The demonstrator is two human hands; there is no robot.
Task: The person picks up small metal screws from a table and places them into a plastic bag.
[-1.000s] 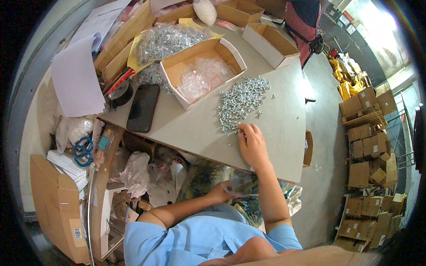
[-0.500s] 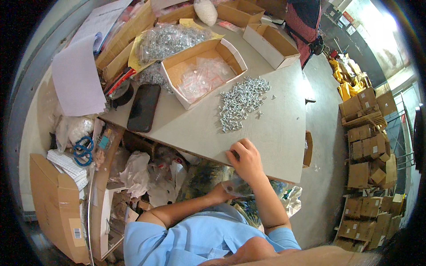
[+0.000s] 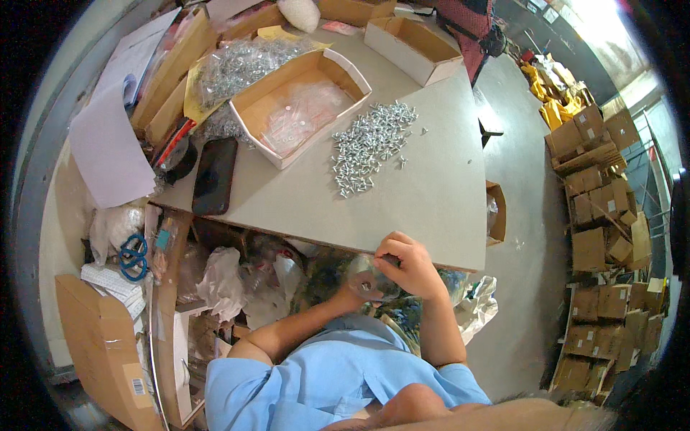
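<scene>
My left hand (image 3: 352, 296) is below the table's front edge, close to my lap, its fingers closed around a clear plastic bag (image 3: 375, 281). A small dark spot shows in the bag; I cannot make out what it is. My right hand (image 3: 413, 266) is just above and right of the bag, at the table edge, fingers curled and thumb pressed in. What it pinches, if anything, is hidden. Beyond it on the grey table (image 3: 424, 208) lies a loose pile of small silver screws (image 3: 366, 147), a few strays at its right.
Left of the screws, an open white carton (image 3: 259, 144) holds small clear bags. A black phone (image 3: 214, 176) lies near the table's left edge. Behind are bags of metal parts (image 3: 248, 68) and another white carton (image 3: 413, 54). Stacked brown boxes (image 3: 593, 248) line the right side.
My right hand has come back from the tabletop toward my left hand and the bag. The bag has been raised a little and shows more. The view has shifted slightly.
</scene>
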